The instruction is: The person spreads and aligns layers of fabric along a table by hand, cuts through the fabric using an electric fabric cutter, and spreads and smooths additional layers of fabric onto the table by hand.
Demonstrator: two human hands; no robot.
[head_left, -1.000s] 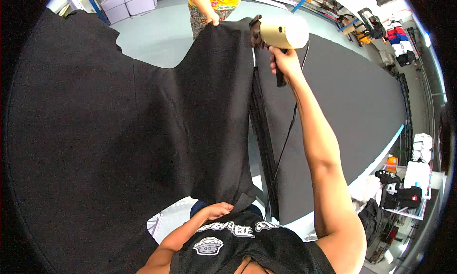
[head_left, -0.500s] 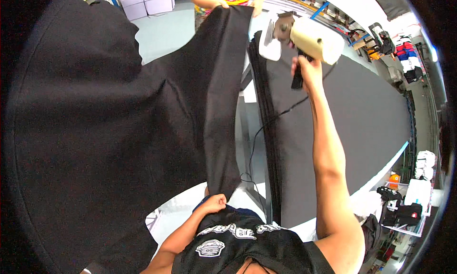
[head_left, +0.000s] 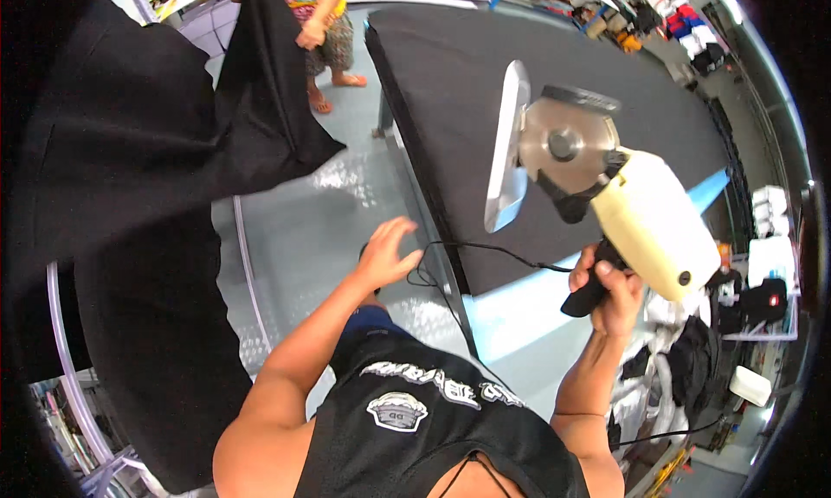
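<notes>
My right hand (head_left: 616, 301) is wrapped round the black handle of a cream electric rotary fabric cutter (head_left: 662, 225). The cutter is held up in the air over the table's near side, its round metal blade and flat base plate turned to the left. A black cord (head_left: 498, 246) trails from it toward my left hand and down to the floor. Fingers spread and holding nothing, my left hand (head_left: 385, 254) hovers near that cord, in front of my body. Black fabric (head_left: 164, 169) hangs in a large sheet at the left, apart from my left hand.
A long table (head_left: 519, 109) carries stacked dark fabric layers. Beyond the hanging fabric stands another person (head_left: 320, 31), with a hand near its edge. Grey floor (head_left: 303, 230) lies between table and fabric. Bags and clothing (head_left: 684, 351) are heaped at the right.
My left hand has let go of the black fabric, which has swung away to the left with the other person. The cutter has come closer to me, and my view has shifted.
</notes>
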